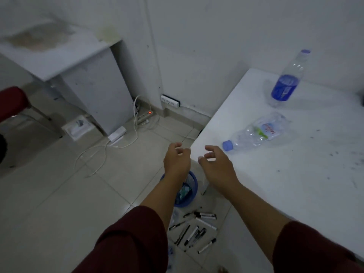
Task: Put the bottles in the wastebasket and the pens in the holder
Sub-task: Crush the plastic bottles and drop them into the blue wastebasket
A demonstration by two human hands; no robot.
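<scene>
We judged the task barely begun, taking the blue wastebasket (pixel 188 191) on the floor as our landmark. Our left hand (pixel 176 162) hung above its far rim, fingers loosely curled and holding nothing; our right hand (pixel 217 167) was just to the right of the basket, over the near corner of the white table (pixel 295 184), half open and likewise empty. Two bottles waited on that table, up and to the right of the basket: a crumpled clear bottle (pixel 256 133) lying on its side close to the right hand's fingertips, and a blue-labelled bottle (pixel 285 81) standing farther back toward the wall. The pens and markers (pixel 197 229) lay scattered on the floor just on the near side of the basket, none gathered, and we saw no holder anywhere. Inside the basket something pale and bluish showed through the mesh, but our left forearm covered much of it, so we could not tell whether it was a bottle.
</scene>
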